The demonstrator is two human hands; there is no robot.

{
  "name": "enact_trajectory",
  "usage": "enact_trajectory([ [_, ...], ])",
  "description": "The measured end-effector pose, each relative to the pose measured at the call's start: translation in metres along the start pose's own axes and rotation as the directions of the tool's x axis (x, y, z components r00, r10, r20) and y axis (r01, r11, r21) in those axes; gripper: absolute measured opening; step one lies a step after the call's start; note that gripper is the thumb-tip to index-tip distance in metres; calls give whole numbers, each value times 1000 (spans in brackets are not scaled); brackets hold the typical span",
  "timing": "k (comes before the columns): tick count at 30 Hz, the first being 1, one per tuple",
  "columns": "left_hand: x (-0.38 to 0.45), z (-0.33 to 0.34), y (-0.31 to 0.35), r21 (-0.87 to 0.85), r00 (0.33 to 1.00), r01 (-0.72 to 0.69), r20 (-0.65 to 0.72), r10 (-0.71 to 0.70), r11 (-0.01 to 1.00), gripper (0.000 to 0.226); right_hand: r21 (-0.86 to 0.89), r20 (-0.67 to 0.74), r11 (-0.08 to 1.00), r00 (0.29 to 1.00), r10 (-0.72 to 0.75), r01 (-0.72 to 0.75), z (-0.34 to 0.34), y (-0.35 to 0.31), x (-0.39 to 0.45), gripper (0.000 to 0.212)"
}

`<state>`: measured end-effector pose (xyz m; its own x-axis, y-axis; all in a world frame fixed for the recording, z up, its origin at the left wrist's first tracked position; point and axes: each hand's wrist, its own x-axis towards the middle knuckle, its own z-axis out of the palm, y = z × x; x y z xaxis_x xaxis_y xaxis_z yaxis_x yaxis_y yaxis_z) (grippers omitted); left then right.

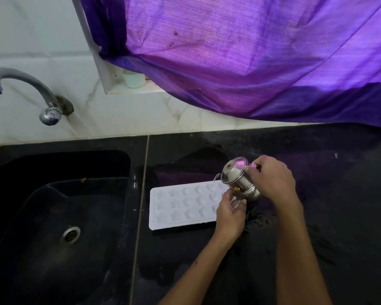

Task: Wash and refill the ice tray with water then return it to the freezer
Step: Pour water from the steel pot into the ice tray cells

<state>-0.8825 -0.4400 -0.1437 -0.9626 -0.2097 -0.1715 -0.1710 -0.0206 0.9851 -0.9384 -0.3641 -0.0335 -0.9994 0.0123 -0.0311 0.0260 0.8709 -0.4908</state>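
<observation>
A white ice tray (180, 205) with star-shaped cells lies flat on the black counter, just right of the sink. A small steel cup (238, 179) is tipped on its side above the tray's right end, mouth toward the left, and a thin stream of water runs from its rim. My right hand (271, 179) grips the cup from the right. My left hand (230, 214) rests at the tray's right end under the cup, fingers curled on the cup's lower side and the tray edge.
A black sink (53, 216) with a drain fills the left. A steel tap (24, 84) juts from the tiled wall above it. A purple curtain (251, 51) hangs over the counter's back. A pale cup (134, 79) stands on the window ledge. The counter looks wet.
</observation>
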Motion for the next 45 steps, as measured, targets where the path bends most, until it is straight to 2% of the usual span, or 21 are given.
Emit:
enact_trajectory([
  [20,-6,-5,2,-4,998,62,24,-62,998,35,-20,-34,1000,999,17,-17,3,-7,-14,29],
  [30,-10,-7,6,-37,999,49,-9,-49,998,37,49,-30,999,999,15,-14,0,-1,-15,28],
  [36,-10,-14,10,-52,997,-21,-79,17,998,42,145,-38,989,999,-17,22,-2,-5,-16,22],
  [45,-11,-23,11,-66,997,16,-79,-21,998,38,31,-43,999,998,-38,39,10,-24,-19,20],
])
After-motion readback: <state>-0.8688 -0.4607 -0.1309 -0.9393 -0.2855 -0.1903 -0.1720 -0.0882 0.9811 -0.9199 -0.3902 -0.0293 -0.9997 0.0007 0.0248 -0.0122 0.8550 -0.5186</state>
